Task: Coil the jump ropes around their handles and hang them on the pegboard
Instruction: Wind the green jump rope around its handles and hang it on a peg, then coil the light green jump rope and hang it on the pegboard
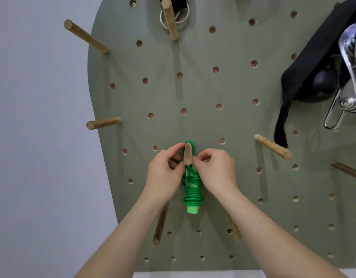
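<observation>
A green jump rope [192, 192], coiled around its light green handles, hangs down the grey-green pegboard [219, 125]. Its top loop sits over a short wooden peg [187, 153] at the board's lower middle. My left hand [165, 173] pinches the rope loop on the peg's left side. My right hand [215, 169] pinches the loop on the peg's right side. The handle end [192, 209] pokes out below the coils. The upper part of the handles is hidden by the rope and my fingers.
Other wooden pegs stick out at the upper left [85, 36], left [103, 123], top [170, 18], right [273, 147] and lower part [159, 225] of the board. A black strap [305, 71] and a metal hand-grip tool [351, 73] hang at the upper right. A pale wall lies to the left.
</observation>
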A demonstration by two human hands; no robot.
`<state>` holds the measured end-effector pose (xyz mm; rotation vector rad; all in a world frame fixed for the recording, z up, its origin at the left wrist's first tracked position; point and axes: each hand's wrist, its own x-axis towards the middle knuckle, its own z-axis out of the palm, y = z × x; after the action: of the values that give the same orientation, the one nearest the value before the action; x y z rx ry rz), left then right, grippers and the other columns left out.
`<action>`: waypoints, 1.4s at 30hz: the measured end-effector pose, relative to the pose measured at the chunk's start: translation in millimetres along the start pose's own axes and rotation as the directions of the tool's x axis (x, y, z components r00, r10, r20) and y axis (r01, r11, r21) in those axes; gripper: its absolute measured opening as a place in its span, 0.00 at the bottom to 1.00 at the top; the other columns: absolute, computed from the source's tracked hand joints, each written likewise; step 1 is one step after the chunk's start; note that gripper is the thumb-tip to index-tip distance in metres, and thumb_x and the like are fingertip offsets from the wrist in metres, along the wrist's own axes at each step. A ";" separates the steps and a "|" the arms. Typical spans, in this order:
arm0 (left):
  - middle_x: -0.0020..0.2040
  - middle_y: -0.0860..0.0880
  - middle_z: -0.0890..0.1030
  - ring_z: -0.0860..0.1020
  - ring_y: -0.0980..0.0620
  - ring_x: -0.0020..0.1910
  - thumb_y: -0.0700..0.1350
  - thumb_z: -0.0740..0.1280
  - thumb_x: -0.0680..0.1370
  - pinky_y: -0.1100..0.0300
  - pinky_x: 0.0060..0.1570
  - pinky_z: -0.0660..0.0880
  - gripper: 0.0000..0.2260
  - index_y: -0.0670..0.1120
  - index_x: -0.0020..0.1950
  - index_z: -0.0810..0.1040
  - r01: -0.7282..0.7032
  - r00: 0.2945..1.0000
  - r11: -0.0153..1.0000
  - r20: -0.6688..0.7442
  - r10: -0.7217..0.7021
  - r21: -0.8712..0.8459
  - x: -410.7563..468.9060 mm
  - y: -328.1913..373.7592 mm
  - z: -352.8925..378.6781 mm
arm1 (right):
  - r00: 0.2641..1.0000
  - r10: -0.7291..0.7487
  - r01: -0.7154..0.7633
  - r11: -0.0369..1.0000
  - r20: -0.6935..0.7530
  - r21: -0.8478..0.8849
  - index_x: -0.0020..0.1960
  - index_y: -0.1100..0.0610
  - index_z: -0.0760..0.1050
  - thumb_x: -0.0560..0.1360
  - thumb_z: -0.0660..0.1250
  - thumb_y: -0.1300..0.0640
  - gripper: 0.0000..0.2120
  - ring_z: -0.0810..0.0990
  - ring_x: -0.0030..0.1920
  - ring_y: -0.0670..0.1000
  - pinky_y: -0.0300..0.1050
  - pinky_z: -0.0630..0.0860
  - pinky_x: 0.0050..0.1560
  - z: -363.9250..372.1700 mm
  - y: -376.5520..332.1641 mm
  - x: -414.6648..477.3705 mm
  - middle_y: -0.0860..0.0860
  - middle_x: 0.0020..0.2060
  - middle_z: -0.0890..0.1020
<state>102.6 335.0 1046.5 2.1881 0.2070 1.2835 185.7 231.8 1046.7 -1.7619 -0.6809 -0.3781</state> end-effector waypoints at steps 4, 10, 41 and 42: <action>0.49 0.51 0.79 0.76 0.55 0.44 0.36 0.69 0.72 0.65 0.48 0.72 0.24 0.54 0.65 0.75 0.005 0.994 0.994 0.106 -0.017 0.109 -8.3 4.9 -11.5 | 0.992 -0.124 0.121 0.982 -0.009 -0.144 0.42 0.53 0.79 0.75 0.66 0.47 0.11 0.80 0.44 0.54 0.48 0.75 0.43 -8.9 -1.8 -18.6 0.48 0.38 0.83; 0.31 0.56 0.79 0.74 0.58 0.30 0.38 0.65 0.77 0.67 0.34 0.69 0.12 0.55 0.43 0.82 0.084 0.990 0.985 -0.098 -0.099 -0.151 -63.7 28.0 -36.7 | 0.979 -0.122 0.113 0.992 0.164 0.065 0.39 0.52 0.81 0.74 0.67 0.58 0.07 0.81 0.36 0.49 0.44 0.77 0.41 -72.9 0.3 -70.1 0.47 0.32 0.83; 0.58 0.57 0.77 0.74 0.57 0.57 0.37 0.60 0.78 0.65 0.59 0.68 0.16 0.52 0.62 0.76 0.376 -0.107 0.767 0.847 -0.521 0.519 -848.1 -261.0 170.4 | 0.125 0.933 -0.622 0.339 0.337 -0.706 0.78 0.50 0.53 0.79 0.60 0.55 0.30 0.61 0.74 0.51 0.41 0.60 0.69 -26.6 493.1 -795.7 0.48 0.76 0.61; 0.59 0.55 0.76 0.74 0.56 0.59 0.38 0.60 0.78 0.66 0.58 0.68 0.16 0.52 0.63 0.75 0.347 -0.140 0.777 0.848 -0.511 0.525 -884.1 -280.7 191.2 | 0.126 0.935 -0.632 0.333 0.331 -0.700 0.78 0.49 0.52 0.79 0.60 0.56 0.31 0.60 0.74 0.51 0.41 0.59 0.69 -16.1 521.7 -821.1 0.47 0.76 0.60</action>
<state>-156.2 122.5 160.5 2.2146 0.3880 -0.8920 -129.7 -84.0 182.2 -2.3960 0.0352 1.1478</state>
